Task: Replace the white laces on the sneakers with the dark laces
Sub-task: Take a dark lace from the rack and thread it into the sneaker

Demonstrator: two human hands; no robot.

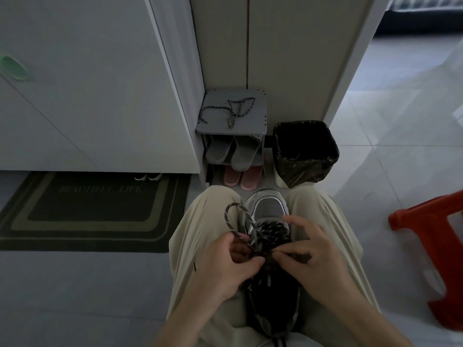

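Note:
A grey and black sneaker (269,209) rests between my knees, toe pointing away from me. A dark speckled lace (271,231) is threaded across its eyelets. My left hand (225,266) pinches one end of this lace, which arcs up in a loop (234,211) over my left thigh. My right hand (310,256) pinches the other end at the top of the tongue. A second dark lace (235,110) lies loose on top of the small grey shoe rack (215,126). No white lace is visible.
The rack holds grey slippers (233,151) and pink slippers (241,177). A bin with a black liner (304,154) stands to its right. A red plastic stool (436,246) is at my right, a dark doormat (87,211) at my left.

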